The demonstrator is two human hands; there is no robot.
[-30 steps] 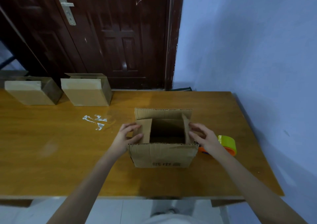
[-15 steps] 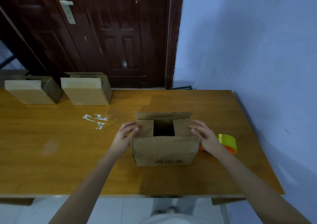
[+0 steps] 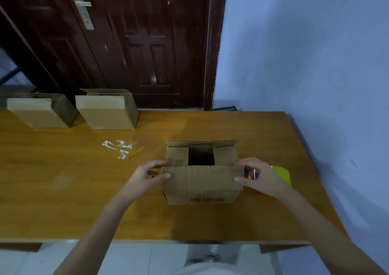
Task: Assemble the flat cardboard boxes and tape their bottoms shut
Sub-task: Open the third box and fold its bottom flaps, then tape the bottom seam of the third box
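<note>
Hands [image 3: 147, 175] now on near flap [image 3: 202, 175]

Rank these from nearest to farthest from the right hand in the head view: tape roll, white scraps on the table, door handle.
From the right hand:
1. Tape roll, right behind the hand, near the table's right side.
2. White scraps, left of the open box on the tabletop.
3. Door handle, far upper left, beyond the table.

Box [image 3: 202, 184]: on table [image 3: 63, 190], two side flaps down, dark gap btwn them.
Your L hand [image 3: 145, 175]: grips box's left end.
Your R hand [image 3: 261, 176]: grips right end.
Tape [image 3: 283, 173]: behind R hand.
Far left: 2 boxes [image 3: 105, 116].
</note>
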